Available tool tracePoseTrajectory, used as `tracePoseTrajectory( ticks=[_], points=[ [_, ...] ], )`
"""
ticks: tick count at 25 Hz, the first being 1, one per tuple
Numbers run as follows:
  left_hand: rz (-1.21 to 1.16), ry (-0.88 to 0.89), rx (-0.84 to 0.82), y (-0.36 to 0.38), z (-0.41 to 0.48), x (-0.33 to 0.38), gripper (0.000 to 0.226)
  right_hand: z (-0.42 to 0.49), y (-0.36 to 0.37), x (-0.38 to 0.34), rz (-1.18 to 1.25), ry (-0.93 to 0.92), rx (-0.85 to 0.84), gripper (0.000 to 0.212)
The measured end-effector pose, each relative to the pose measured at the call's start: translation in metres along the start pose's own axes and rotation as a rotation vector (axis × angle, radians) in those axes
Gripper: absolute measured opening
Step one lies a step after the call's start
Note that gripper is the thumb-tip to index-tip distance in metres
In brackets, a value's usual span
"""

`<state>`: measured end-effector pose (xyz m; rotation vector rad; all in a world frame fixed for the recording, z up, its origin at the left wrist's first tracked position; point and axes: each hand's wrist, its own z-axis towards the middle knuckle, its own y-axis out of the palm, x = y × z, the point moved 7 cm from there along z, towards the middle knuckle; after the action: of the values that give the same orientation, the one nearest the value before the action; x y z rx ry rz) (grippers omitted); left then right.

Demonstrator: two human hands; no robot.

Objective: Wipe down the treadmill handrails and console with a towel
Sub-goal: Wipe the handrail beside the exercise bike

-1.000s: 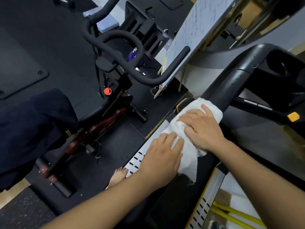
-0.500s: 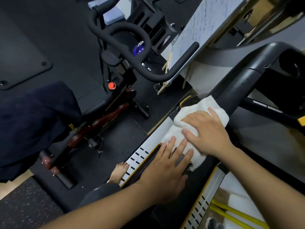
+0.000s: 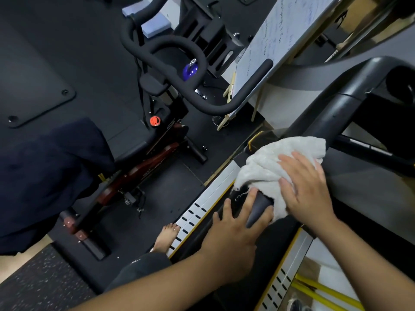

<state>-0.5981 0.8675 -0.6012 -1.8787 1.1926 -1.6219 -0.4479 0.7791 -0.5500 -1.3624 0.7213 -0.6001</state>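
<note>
A white towel (image 3: 269, 162) is draped over the black treadmill handrail (image 3: 332, 108), which runs from the upper right down to its rounded end near the centre. My right hand (image 3: 307, 185) presses flat on the towel and holds it against the rail. My left hand (image 3: 233, 234) wraps around the bare end of the handrail just below the towel, fingers curled on it. The treadmill console is out of view past the upper right.
A black exercise bike (image 3: 179, 77) with curved handlebars stands close on the left. The treadmill's silver side rail (image 3: 202, 212) runs beside my bare foot (image 3: 166, 236). A whiteboard (image 3: 276, 37) leans at the back. Dark cloth (image 3: 45, 176) covers something at the far left.
My left hand has slid off the towel and down onto the bare end of the handrail. My right hand and the towel have shifted slightly up the rail.
</note>
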Motion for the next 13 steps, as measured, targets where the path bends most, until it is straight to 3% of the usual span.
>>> tracePoseTrajectory(
  ticks=[5,9,13],
  points=[
    [0.273,0.117,0.033,-0.015,0.024,0.016,0.09,0.027,0.001,0.036,0.175,0.353,0.111,0.045],
    [0.349,0.195,0.065,-0.016,0.038,0.02,0.092,-0.033,0.007,0.015,0.595,0.674,0.323,0.044],
    [0.416,0.24,-0.001,-0.012,0.036,0.018,0.094,-0.054,0.035,-0.008,1.074,0.991,0.416,0.046]
  ],
)
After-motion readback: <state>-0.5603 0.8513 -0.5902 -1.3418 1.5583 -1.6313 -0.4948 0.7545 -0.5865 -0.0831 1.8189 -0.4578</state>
